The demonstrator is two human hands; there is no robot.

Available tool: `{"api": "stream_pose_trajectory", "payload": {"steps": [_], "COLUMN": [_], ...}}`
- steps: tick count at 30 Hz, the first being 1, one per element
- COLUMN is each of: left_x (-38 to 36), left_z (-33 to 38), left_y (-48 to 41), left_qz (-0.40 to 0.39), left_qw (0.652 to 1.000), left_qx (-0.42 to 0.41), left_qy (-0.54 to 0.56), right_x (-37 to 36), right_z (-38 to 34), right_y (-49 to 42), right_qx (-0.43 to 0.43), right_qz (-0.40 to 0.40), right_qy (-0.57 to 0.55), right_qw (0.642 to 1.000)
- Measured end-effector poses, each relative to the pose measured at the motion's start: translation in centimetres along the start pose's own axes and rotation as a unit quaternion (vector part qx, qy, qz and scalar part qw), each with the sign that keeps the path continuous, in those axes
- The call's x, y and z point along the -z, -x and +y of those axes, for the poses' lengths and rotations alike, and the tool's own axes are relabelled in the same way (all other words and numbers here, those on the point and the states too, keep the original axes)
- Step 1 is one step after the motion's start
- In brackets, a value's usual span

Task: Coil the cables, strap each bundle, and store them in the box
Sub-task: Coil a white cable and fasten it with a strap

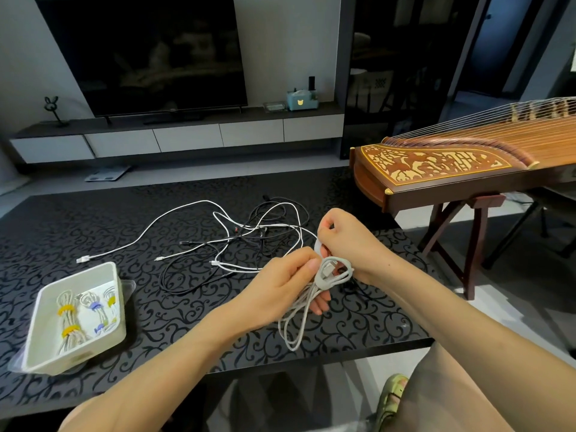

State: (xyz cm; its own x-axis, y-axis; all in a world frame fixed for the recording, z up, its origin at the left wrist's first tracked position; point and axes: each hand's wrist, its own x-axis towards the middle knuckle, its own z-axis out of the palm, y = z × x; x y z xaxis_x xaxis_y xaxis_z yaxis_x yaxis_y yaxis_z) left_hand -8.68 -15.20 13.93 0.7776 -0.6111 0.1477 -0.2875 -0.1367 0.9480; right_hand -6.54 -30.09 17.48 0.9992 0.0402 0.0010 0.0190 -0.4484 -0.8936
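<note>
I see both hands together over the right part of the dark patterned table. The left hand has its fingers curled around the coiled white cable and grips it near the top of the coil. The long loops of this cable hang down from the hand, and the lowest loop comes close to the front edge of the table. The right hand is just above the coil, fingers bent, and it pinches a small white piece at the top of the bundle. I cannot tell if this piece is a strap or the end of the cable.

Behind the hands, loose white cables and black cables lie tangled on the table. The white box stands at the left, well apart from the hands. Inside it lie one bundle with yellow straps and one bundle with blue straps.

To the right of the table stands a wooden string instrument. A dark television is on the far wall.
</note>
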Motion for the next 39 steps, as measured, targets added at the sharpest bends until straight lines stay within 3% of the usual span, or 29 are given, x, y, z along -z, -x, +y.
{"api": "stream_pose_trajectory", "payload": {"steps": [5,8,15,21,29,39], "left_x": [0.0,-0.3,-1.5,-1.8,-0.7,-0.4], "left_z": [0.0,0.0,-0.5,-1.9,-3.7,-4.3], "left_y": [-0.4,-0.8,-1.5,-1.4,-0.7,-0.5], "left_qz": [-0.005,0.017,0.111,0.121,0.095,0.203], "left_qw": [0.993,0.991,0.993,0.990,0.985,0.956], "left_qx": [-0.027,-0.043,-0.024,0.026,0.130,0.096], "left_qy": [-0.119,-0.126,0.014,0.065,0.067,0.187], "right_x": [0.2,0.1,0.6,-1.3,-3.4,-5.4], "right_z": [-0.1,0.1,1.4,4.6,7.9,8.8], "right_y": [0.1,-0.2,-2.1,-2.6,-1.0,-1.0], "right_qx": [-0.025,-0.057,-0.172,-0.265,-0.309,-0.348], "right_qz": [0.001,-0.001,0.068,0.069,0.080,0.025], "right_qy": [-0.051,-0.086,-0.264,-0.353,-0.323,-0.404], "right_qw": [0.998,0.995,0.947,0.895,0.891,0.846]}}
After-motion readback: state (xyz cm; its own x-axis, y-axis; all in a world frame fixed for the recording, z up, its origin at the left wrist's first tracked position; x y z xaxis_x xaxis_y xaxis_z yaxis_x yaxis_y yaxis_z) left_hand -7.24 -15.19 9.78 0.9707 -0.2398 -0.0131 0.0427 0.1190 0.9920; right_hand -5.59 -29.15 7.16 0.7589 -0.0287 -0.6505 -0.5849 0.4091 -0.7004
